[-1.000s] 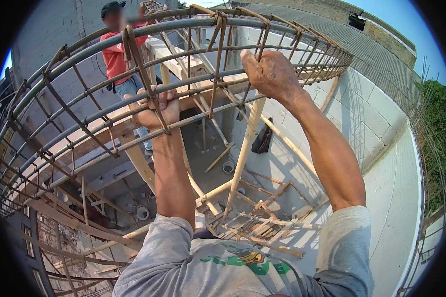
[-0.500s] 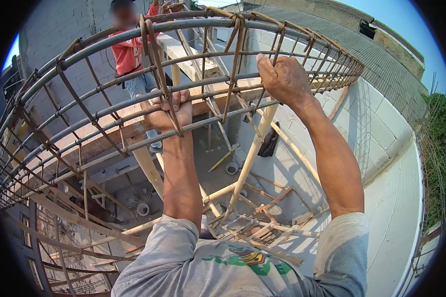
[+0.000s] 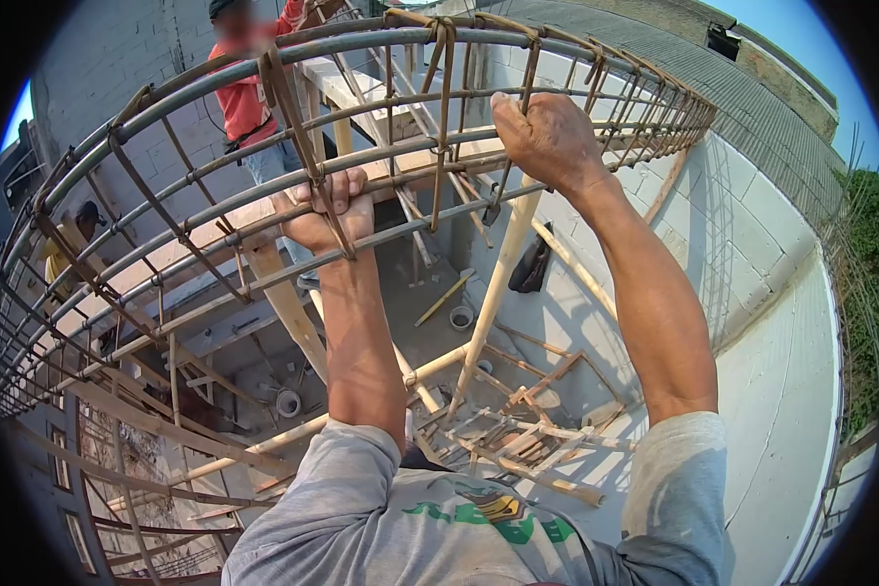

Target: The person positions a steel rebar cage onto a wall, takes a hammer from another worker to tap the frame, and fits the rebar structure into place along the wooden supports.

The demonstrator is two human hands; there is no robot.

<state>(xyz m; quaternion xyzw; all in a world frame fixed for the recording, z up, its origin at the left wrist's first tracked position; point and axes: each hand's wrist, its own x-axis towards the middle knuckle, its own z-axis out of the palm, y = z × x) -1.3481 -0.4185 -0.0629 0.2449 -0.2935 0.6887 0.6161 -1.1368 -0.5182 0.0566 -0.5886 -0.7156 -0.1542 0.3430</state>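
Observation:
A long rebar cage (image 3: 293,181) of lengthwise bars and tied stirrups stretches across the head view at chest height. My left hand (image 3: 327,210) is closed around one of its lower bars, beside a slanting stirrup, with the fingers curled over from behind. Farther right, my right hand (image 3: 549,146) makes a fist at the near side of the cage, gripping a stirrup (image 3: 529,73) with the thumb pointing up. The palm hides exactly where it meets the steel.
Behind the cage a person in a red shirt (image 3: 244,103) stands by a wooden beam (image 3: 200,239). Another person (image 3: 73,239) is at far left. Bamboo poles (image 3: 498,293) prop the beam. Below lie wooden frames (image 3: 527,439) and buckets (image 3: 288,402). A block wall (image 3: 742,225) rises at right.
My right hand and the stirrup in it have shifted slightly left and up. My left hand keeps its hold. The person at far left has come into view, and the background has shifted slightly.

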